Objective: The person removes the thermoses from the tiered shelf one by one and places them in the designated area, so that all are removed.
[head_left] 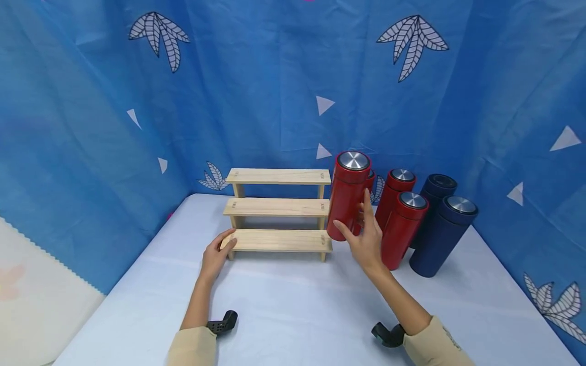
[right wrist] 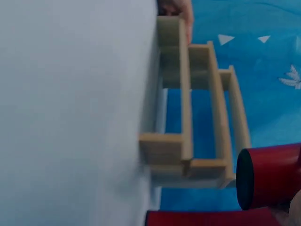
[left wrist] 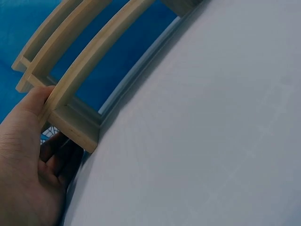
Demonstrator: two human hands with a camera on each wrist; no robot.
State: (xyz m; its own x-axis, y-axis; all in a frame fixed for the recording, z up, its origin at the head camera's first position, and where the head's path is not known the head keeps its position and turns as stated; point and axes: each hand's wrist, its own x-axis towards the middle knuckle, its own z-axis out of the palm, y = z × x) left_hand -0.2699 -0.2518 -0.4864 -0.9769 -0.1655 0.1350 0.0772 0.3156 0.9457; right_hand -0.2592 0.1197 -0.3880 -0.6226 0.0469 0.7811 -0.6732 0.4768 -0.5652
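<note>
A three-tier wooden stepped rack stands on the white-covered table. My left hand grips the left end of its lowest step; in the left wrist view the thumb lies over the board and the other fingers curl near the end support, partly in shadow. Beside the rack's right end, my right hand holds a red thermos with a silver lid, slightly tilted. The right wrist view shows this thermos's dark base near the upper steps, apart from the table; most of that hand is out of frame there.
To the right stand more thermoses: a red one in front, a red one behind it, two dark blue ones further right. Another red thermos is mostly hidden behind the held one. A blue patterned curtain hangs behind.
</note>
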